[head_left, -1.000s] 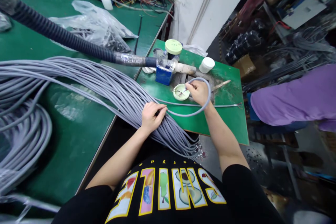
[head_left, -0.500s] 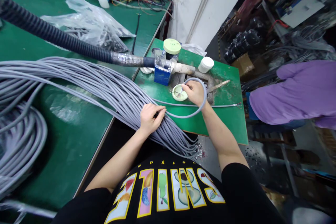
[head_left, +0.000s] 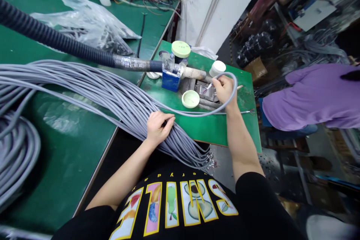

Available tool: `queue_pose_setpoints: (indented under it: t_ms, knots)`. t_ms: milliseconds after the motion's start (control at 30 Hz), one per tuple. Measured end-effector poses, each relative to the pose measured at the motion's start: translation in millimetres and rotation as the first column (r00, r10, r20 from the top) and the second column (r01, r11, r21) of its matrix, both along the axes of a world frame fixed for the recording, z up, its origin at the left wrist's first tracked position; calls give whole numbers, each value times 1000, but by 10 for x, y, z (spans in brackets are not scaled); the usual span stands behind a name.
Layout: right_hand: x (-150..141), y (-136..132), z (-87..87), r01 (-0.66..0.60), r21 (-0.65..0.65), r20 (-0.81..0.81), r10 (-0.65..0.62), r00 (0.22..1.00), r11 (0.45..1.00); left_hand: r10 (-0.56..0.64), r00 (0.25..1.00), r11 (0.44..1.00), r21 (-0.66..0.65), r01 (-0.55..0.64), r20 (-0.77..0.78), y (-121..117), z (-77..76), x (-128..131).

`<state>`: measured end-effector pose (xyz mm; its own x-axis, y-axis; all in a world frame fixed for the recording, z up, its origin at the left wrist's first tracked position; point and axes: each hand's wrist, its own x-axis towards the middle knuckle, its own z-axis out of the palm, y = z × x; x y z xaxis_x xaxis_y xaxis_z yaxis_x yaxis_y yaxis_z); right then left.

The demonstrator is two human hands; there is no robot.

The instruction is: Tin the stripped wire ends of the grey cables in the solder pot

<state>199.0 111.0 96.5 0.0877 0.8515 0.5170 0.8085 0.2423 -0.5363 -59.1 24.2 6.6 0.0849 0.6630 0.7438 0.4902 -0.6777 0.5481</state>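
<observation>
From the head view, the only writing I could read was "SMILE" on my black shirt (head_left: 174,204), upside down to me. My left hand (head_left: 158,124) was curled, pinching one strand on the grey cable bundle (head_left: 112,93) where it spilled over the counter (head_left: 70,150) edge. My right hand (head_left: 224,89) gripped the looped grey cable (head_left: 197,114), its tip at the metal tray (head_left: 203,89) beside the pale green lid (head_left: 190,98). Open green board lay nearer me; a person in purple (head_left: 309,95) sat close on the right.

The left hand (head_left: 157,124) grips the grey cable bundle (head_left: 112,93); the right hand (head_left: 223,88) holds one grey cable (head_left: 197,114) with its stripped end over the metal tray (head_left: 203,90), beside a round green dish (head_left: 190,99)
</observation>
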Motion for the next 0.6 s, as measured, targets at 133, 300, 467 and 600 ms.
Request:
queue_pose_setpoints:
  t_ms: [133,300,467,600]
  knots:
    - [196,182,-89,68,0,46,-68,997,998,8,1000,1000,-11,-8,0,4,-21,-6]
    - [295,337,-205,113,-35,118,-108,987,993,-10,1000,1000,-10,10,6,0,-20,-6]
    - [327,418,-282,120,-80,127,-109,986,990,10,1000,999,-38,-11,-13,-6,3,-3]
    - [323,449,-301,136,-145,132,-117,984,980,-7,1000,1000,-17,7,-1,-7,10,-2]
